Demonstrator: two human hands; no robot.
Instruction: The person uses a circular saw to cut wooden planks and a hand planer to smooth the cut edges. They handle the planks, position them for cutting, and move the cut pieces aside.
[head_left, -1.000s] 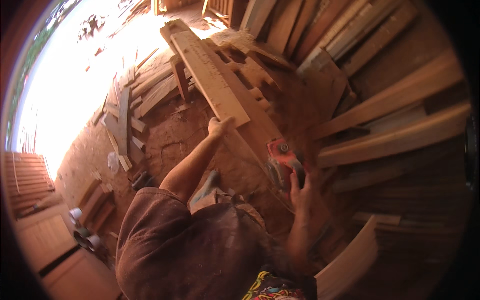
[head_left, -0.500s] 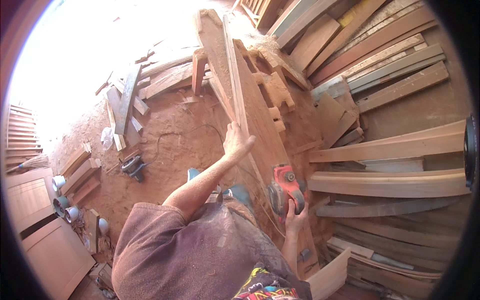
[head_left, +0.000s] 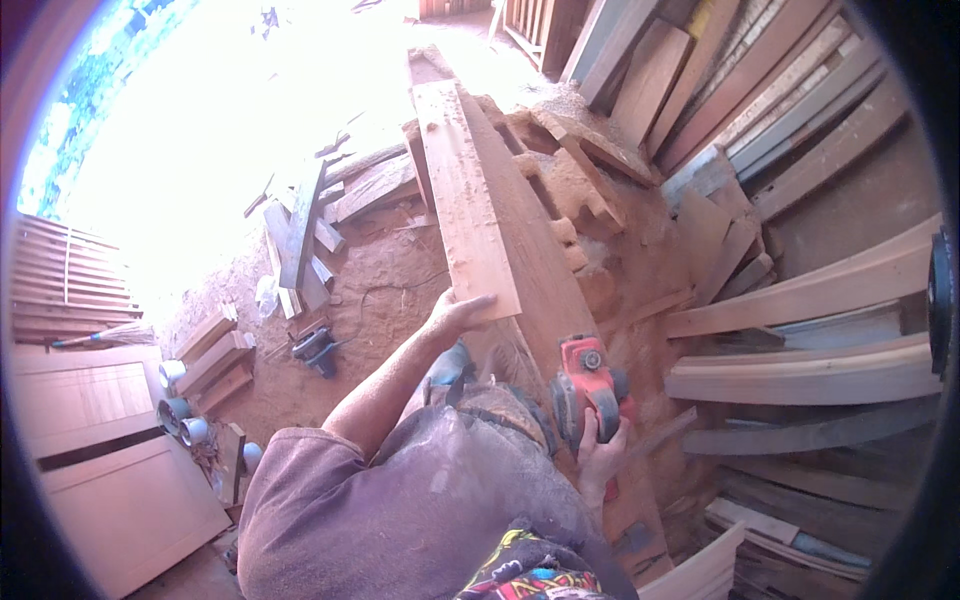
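- we count two hands: one left hand [head_left: 462,312] and one right hand [head_left: 600,455]
- we count one red power tool [head_left: 590,378]
- we see one pale board [head_left: 465,200] and one long wooden desk [head_left: 541,270]
- we also see one dark tool [head_left: 317,352]
- we find two panelled doors [head_left: 135,515]
- we find four round containers [head_left: 172,374]
- we find one plastic bag [head_left: 266,295]
- we cannot count the overlapping planks [head_left: 650,85]

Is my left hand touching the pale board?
Touching. The head view shows the left hand holding the pale board at its near end, thumb over its face.
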